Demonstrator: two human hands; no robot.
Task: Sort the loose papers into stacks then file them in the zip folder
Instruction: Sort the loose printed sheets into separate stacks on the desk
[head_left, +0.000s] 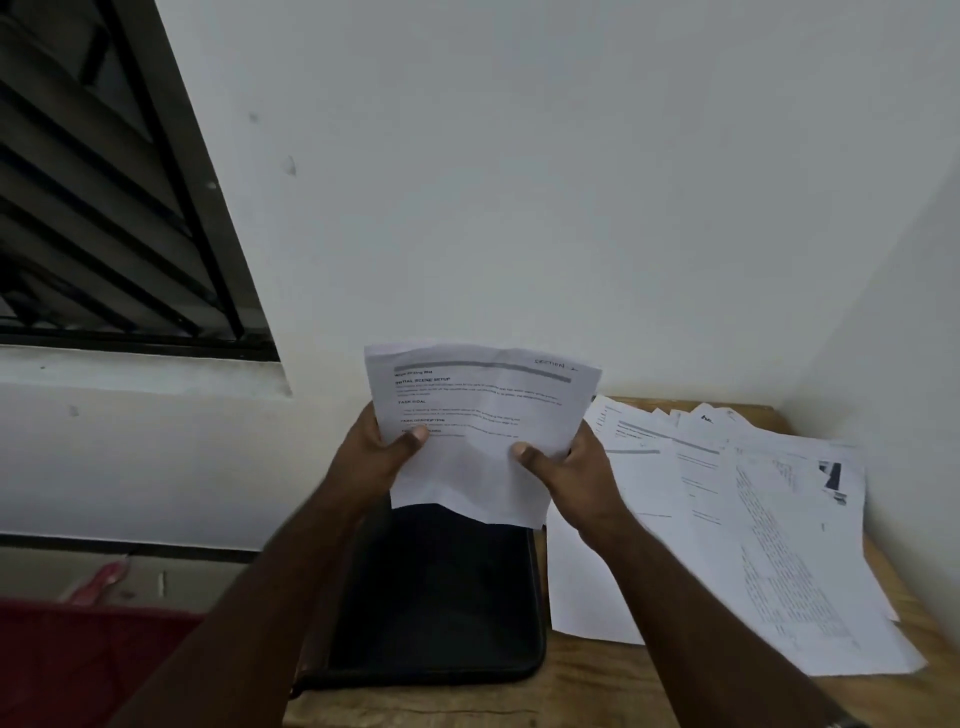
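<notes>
A printed sheet of paper (480, 415) is held up in the air in front of the wall, its text facing me. My left hand (374, 457) grips its left edge with the thumb on the front. My right hand (563, 467) grips its right edge the same way. Below the sheet a black zip folder (441, 597) lies flat and closed on the wooden table (597, 686). To the right, several loose printed papers (753, 519) lie spread and overlapping on the table.
A white wall stands close behind the table and another closes in on the right. A dark louvred window (104, 208) is at the upper left. Left of the table, red fabric (78, 665) lies low down.
</notes>
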